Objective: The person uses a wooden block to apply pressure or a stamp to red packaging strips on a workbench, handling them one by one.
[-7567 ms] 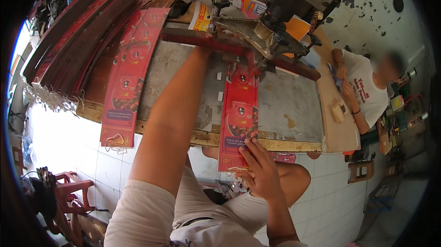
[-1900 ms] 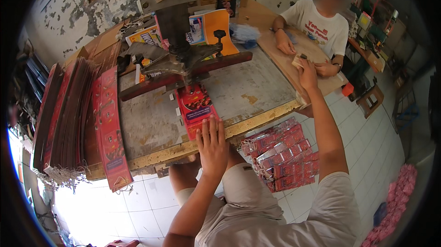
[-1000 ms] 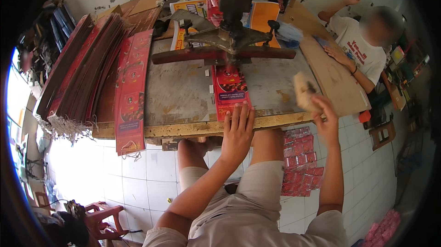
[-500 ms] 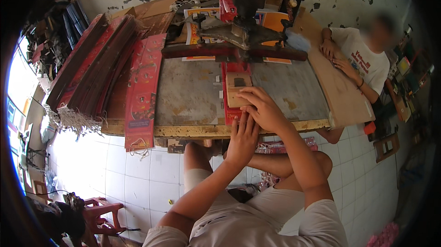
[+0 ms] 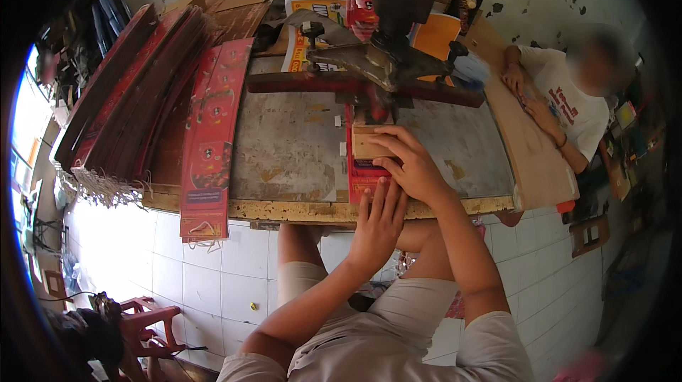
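Observation:
A pale wooden block (image 5: 368,146) lies on a red printed strip (image 5: 361,189) at the middle of the bench. My right hand (image 5: 419,170) rests on the block's right side, fingers spread and stretched across it. Just nearer, my left hand (image 5: 381,220) lies with fingers extended on the strip's near end at the bench edge. Over the block's far part stands a dark metal press (image 5: 380,62) with a long reddish crossbar (image 5: 298,83). Its lower end hides the far part of the block; I cannot tell whether they touch.
A stack of red printed strips with white strings (image 5: 117,98) fills the bench's left side. Another red strip (image 5: 207,140) overhangs the front edge. At the right, a person in a white shirt (image 5: 568,101) leans on a cardboard sheet (image 5: 529,162). A red stool (image 5: 153,321) stands lower left.
The press's crossbar has turned, its right end nearer me, and its lower end now covers the block's far part. My hands stay at the block and strip. The view has shifted slightly.

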### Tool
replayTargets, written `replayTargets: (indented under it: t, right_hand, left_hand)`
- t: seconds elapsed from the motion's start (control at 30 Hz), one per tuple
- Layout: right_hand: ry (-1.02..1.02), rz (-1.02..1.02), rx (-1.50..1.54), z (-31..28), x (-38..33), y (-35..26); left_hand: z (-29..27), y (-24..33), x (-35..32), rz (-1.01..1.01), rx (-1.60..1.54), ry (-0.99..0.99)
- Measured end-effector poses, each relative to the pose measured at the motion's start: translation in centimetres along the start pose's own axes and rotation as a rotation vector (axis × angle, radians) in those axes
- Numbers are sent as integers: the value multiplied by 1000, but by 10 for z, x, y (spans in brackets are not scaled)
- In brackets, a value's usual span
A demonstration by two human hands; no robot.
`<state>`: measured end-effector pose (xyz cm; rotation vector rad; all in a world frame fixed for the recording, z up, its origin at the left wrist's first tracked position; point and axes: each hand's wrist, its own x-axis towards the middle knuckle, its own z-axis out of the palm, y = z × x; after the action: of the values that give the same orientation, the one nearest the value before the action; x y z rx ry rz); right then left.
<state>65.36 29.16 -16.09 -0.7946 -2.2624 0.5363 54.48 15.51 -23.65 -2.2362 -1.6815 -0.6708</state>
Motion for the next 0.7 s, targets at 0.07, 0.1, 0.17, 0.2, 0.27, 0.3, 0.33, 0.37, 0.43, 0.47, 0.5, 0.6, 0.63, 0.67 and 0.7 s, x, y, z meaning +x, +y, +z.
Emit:
replayTargets:
  t: [0.07,0.1,0.17,0.2,0.27,0.3,0.33,0.37,0.43,0.47,0.5,0.6,0.63,0.67,0.7]
  right_hand:
    - [26,9,24,2,1,-1]
    - [46,-2,18,2,-1,1]
    - [73,-13,-1,1,-2,3]
    - [82,-13,-16,1,-2,4]
    - [91,-4,-36,3,-1,7]
    - [91,0,-48,3,0,8]
    - [94,4,-62,2,1,8]
    - [99,17,-59,3,2,6]
    - [111,43,-55,3,1,2]
    - [130,32,-64,4,0,3]
    - [148,22,-72,5,-2,4]
    - [176,9,-89,6,-2,4]
    - [180,11,-91,6,-3,4]
    - [187,18,-88,7,-2,4]
    - [193,25,-84,8,0,3]
  left_hand:
    - [0,0,-1,-8,-3,-7]
    - [-1,-1,-1,-12,-4,-10]
    - [-2,0,-1,-8,12,-22]
    - [-3,0,1,-6,20,-28]
    - [-2,-1,1,-5,30,-25]
    - [-2,-1,0,-4,34,-23]
    - [-2,-1,0,-5,36,-20]
    - [-1,0,0,-5,38,-17]
    - [-2,0,0,-5,47,-19]
    - [-2,0,-1,-3,54,-24]
    - [-3,0,-1,-3,61,-29]
    - [-6,0,-1,-5,60,-47]
    - [-6,0,-2,-6,62,-39]
    - [-5,1,-2,-7,64,-32]
    - [-3,1,-2,-8,67,-25]
